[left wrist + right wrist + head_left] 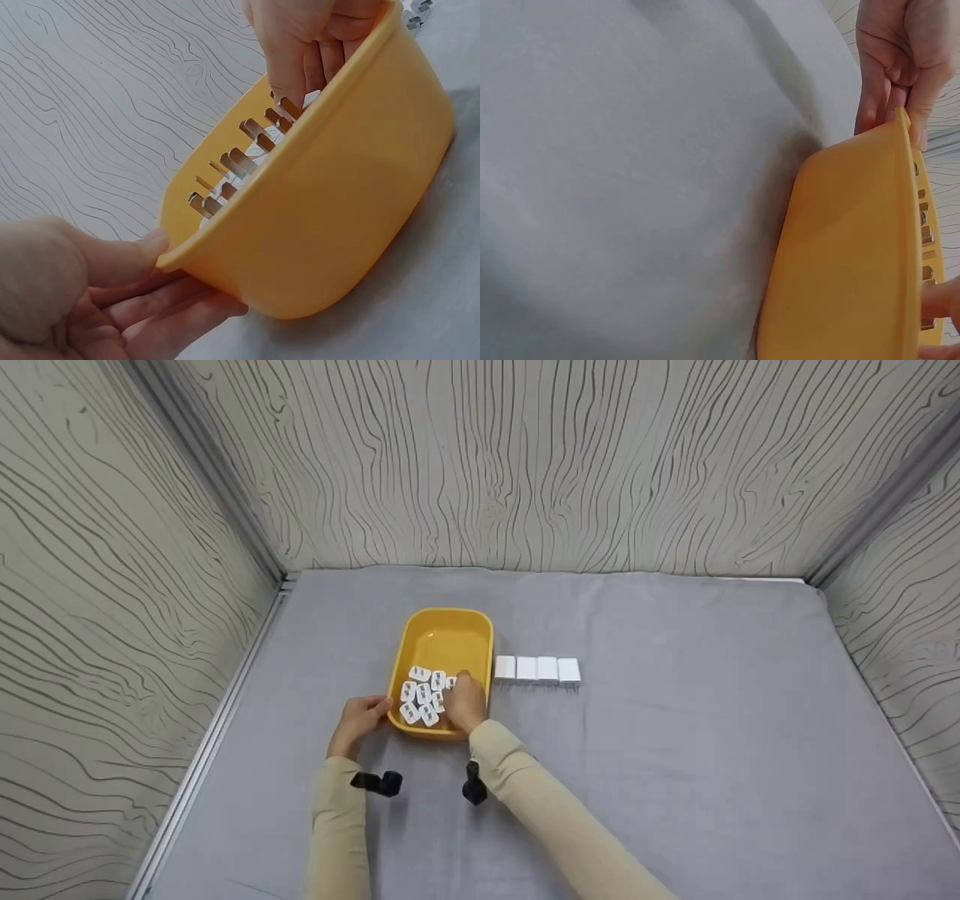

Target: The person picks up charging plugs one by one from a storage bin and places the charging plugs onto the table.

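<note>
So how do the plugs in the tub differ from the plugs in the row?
Pose: tub plugs show prongs up; row plugs have prongs sideways. Layout: tub plugs sit at mixed angles; row plugs line up side by side. Shared: white bodies, metal prongs.

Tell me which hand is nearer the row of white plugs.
The right hand: it is inside the yellow tray, left of the plug row. The left hand grips the tray's left side, farther off.
</note>
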`<state>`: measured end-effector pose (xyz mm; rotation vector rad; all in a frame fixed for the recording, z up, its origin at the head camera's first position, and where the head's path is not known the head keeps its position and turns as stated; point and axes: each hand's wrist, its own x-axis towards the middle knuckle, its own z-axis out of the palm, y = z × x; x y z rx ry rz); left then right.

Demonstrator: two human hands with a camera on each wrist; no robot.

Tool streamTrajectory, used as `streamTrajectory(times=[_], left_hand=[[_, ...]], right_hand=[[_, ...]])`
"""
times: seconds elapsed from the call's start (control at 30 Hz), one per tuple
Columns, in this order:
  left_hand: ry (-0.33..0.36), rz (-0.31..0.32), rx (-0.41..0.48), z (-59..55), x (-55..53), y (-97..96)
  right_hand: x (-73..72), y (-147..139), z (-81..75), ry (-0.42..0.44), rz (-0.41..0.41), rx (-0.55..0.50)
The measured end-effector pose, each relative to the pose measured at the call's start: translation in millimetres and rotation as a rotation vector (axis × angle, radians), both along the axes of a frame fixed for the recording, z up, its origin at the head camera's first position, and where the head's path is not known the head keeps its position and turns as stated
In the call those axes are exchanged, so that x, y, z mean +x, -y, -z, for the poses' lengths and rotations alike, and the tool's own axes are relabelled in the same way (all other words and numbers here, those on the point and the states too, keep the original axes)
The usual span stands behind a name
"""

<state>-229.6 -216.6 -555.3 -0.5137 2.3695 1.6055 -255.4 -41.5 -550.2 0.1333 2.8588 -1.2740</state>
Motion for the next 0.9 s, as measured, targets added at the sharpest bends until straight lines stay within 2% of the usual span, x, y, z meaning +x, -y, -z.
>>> streamTrajectory(times=[0.17, 0.37, 0.73, 0.9], left_hand=[[0.0, -0.003, 0.019, 0.6, -1.0, -0.1], [0.015, 0.005, -0.012, 0.8, -1.1, 1.1], [0.017, 0.019, -0.033, 0.3, -1.9, 0.3], [0.017, 0.005, -0.023, 0.0, -1.5, 0.6]], right_hand=[[0.3, -1, -2.8, 0.021, -0.008, -0.004], [1.3, -1, -7.8, 0.069, -0.032, -0.013], [0.1, -3, -10.8, 0.116, -0.044, 0.058], [1.3, -4, -12.4, 0.136, -0.057, 0.06]])
